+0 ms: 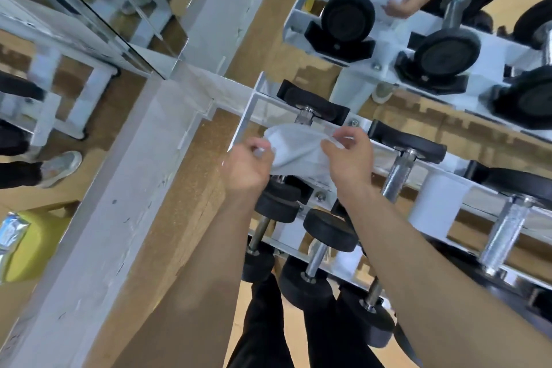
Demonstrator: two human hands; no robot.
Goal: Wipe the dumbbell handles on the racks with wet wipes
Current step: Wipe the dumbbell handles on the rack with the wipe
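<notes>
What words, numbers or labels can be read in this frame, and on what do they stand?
No text is readable.
Shiny packet at the left edge: any print is too blurred.
Dumbbell heads: no legible numbers.
Wet wipe: plain.

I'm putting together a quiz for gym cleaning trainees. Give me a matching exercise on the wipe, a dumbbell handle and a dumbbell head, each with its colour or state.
Things:
1. wet wipe
2. dumbbell handle
3. dumbbell head

Colour or state:
a. black
b. shiny metal
c. pinched between the left hand and the right hand

Pairs: 1-c; 2-b; 3-a
</notes>
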